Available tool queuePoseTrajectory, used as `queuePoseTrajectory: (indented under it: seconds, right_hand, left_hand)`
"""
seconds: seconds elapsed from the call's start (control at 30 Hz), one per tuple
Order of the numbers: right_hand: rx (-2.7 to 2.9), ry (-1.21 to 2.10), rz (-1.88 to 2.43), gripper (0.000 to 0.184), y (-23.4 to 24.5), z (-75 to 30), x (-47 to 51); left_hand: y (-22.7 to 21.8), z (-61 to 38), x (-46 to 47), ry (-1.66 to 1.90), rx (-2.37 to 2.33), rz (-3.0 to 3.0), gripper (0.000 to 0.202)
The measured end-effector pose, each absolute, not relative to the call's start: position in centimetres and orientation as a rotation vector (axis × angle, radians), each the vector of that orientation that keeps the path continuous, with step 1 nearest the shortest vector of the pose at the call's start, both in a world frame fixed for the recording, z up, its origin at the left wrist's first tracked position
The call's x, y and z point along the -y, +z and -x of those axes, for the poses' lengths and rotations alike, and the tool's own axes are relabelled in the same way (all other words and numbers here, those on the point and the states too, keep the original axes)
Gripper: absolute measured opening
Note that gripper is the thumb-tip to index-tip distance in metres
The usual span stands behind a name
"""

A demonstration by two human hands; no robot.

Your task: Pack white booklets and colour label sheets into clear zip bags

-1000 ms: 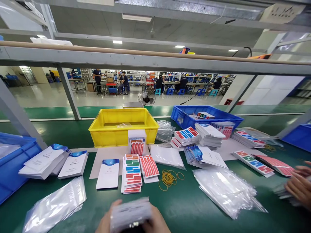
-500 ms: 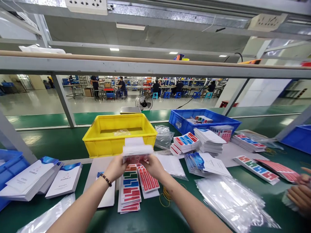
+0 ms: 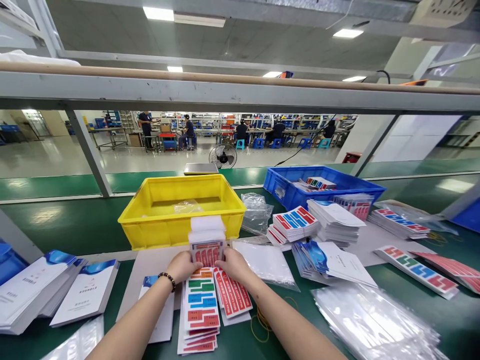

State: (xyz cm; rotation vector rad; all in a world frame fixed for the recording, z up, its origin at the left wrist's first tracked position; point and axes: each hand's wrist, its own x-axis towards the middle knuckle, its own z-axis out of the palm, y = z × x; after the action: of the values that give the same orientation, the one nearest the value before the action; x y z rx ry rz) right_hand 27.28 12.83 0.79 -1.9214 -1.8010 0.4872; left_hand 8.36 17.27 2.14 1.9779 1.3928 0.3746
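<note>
Both my hands reach forward over the green bench. My left hand (image 3: 182,266), with a bead bracelet at the wrist, and my right hand (image 3: 235,264) press against the two sides of an upright stack of bagged sticker packs (image 3: 207,241), which stands in front of a yellow bin (image 3: 180,206). The fingers of both hands are closed on the stack's lower part. Just below my hands lie a pile of coloured sticker sheets (image 3: 201,305) and a sheet of red stickers (image 3: 232,298). A white booklet (image 3: 159,315) lies partly under my left forearm.
White and blue booklets (image 3: 56,294) are stacked at the left. Clear plastic bags (image 3: 375,322) lie at the right, more sticker sheets (image 3: 294,222) and booklets (image 3: 333,257) behind them, then a blue bin (image 3: 322,187). Yellow rubber bands (image 3: 262,317) lie under my right forearm. People work far behind.
My hands carried a bagged pack from near my body forward and set it onto the stack by the yellow bin. The other person's hands at the right edge are out of view now.
</note>
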Motion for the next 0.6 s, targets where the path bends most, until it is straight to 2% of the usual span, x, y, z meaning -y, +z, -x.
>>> queuePoseTrajectory:
  seconds: [0.13, 0.23, 0.3, 0.37, 0.47, 0.6]
  right_hand:
    - [1.745, 0.508, 1.901, 0.012, 0.9, -27.1, -12.8]
    - [1.655, 0.487, 1.855, 0.013, 0.9, -27.0, -12.9]
    - [1.567, 0.466, 1.811, 0.026, 0.8, -27.0, -13.1]
    - [1.472, 0.48, 1.731, 0.046, 0.7, -26.8, -13.4]
    - [1.374, 0.585, 1.511, 0.061, 0.9, -26.1, -13.9]
    - [1.165, 0.945, 0.989, 0.054, 1.8, -25.1, -14.8]
  left_hand:
    - [1.8, -8.5, -17.3, 0.448, -1.397, -1.894, 0.018]
    - [1.6, -9.0, -17.5, 0.629, -1.415, -1.795, 0.033]
    - [1.5, -9.6, -17.5, 0.791, -1.38, -1.706, 0.053]
    - [1.6, -10.4, -17.4, 0.934, -1.278, -1.597, 0.065]
    - [2.0, -11.8, -17.1, 1.073, -1.055, -1.407, 0.06]
    - [2.8, -12.9, -17.3, 1.198, -0.862, -1.179, 0.059]
